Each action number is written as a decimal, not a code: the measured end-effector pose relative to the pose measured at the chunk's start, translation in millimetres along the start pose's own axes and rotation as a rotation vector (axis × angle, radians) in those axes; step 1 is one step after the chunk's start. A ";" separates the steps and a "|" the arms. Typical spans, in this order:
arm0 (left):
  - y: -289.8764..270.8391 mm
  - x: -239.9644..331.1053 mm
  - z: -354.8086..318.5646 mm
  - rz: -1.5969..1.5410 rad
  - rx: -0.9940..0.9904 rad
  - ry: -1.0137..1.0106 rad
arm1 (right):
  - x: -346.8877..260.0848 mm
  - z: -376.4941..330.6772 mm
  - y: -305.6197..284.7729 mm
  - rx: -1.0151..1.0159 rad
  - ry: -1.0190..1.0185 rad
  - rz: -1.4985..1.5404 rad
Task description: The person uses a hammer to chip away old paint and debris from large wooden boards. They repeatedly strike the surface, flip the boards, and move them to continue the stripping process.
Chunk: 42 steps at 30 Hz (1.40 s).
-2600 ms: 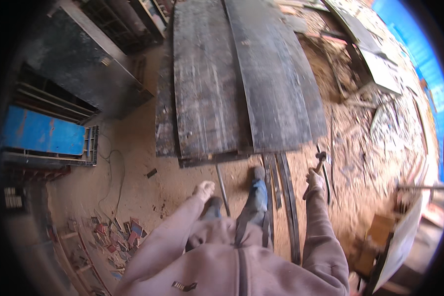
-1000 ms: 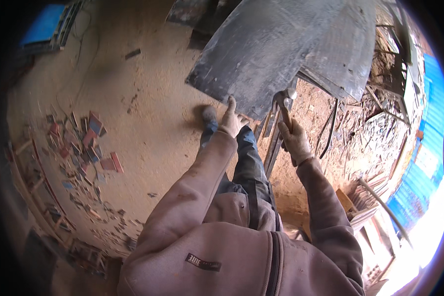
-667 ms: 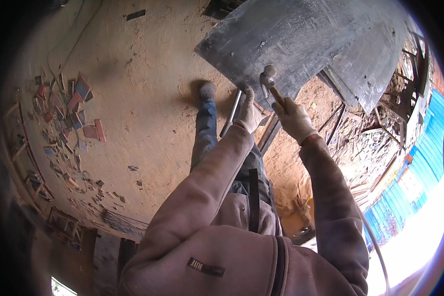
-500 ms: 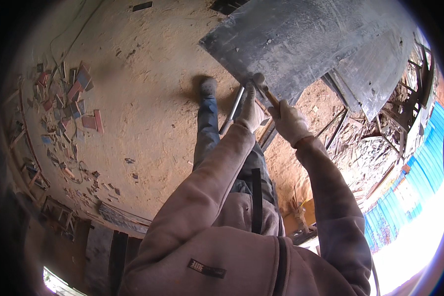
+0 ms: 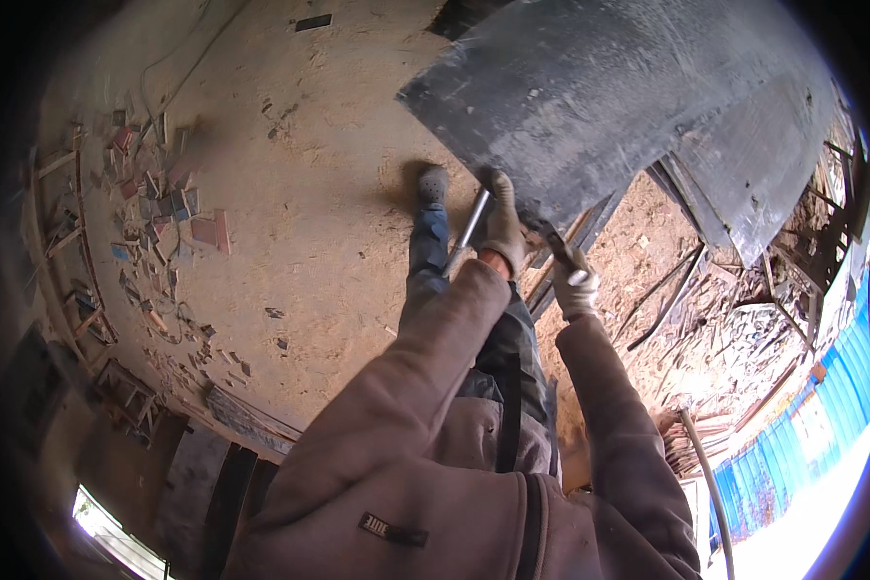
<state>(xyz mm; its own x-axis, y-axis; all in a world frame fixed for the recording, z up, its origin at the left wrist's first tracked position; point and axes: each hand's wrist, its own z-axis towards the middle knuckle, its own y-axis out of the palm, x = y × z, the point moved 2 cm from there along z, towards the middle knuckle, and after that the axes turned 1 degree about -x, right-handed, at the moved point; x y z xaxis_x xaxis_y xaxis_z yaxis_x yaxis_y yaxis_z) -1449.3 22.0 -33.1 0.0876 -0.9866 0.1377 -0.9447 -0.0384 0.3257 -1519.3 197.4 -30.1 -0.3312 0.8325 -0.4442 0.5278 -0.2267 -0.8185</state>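
A large dark grey panel [image 5: 570, 116], dusty and scuffed, fills the upper right, with one corner reaching left. My left hand [image 5: 503, 224], in a work glove, is closed at the panel's near edge, a finger lying along its top face. What its palm covers is hidden. Close by on the right, my gloved right hand [image 5: 576, 288] grips a hammer [image 5: 557, 244], held below the panel edge and slightly blurred. A pale metal bar [image 5: 470, 220] slants down beside my left hand.
Scattered wood offcuts [image 5: 169, 208] lie on the dusty floor [image 5: 300, 213] at left. A second grey sheet [image 5: 764, 155] rests at the right, near a heap of splintered scrap [image 5: 735, 309]. Blue corrugated sheeting [image 5: 793, 435] stands at far right. My shoe [image 5: 432, 184] is beside the panel's corner.
My right hand has drawn down with the hammer, whose head has left the panel's edge. My left hand remains at that edge. The whole view has shifted slightly.
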 end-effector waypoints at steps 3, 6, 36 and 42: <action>3.2 4.0 -6.1 -0.184 -0.181 -0.090 | -35.9 5.5 -34.5 0.106 -0.050 0.167; -8.1 3.8 -0.3 -0.070 0.083 -0.059 | -83.5 13.2 -94.7 -0.019 -0.182 0.129; -13.9 5.5 -12.9 0.036 -0.112 -0.004 | -77.8 -46.7 -128.7 -0.232 -0.245 0.100; -32.0 -8.2 1.7 0.380 0.059 0.294 | -76.7 -45.2 -131.2 -0.271 -0.201 -0.159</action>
<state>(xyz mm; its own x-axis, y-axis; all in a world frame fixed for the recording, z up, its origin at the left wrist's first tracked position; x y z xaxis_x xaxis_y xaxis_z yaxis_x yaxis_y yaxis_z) -1420.3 31.0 -46.2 -0.1895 -0.8460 0.4983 -0.9427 0.2987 0.1485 -1527.8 186.2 127.9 -0.5582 0.7247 -0.4040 0.6365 0.0616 -0.7688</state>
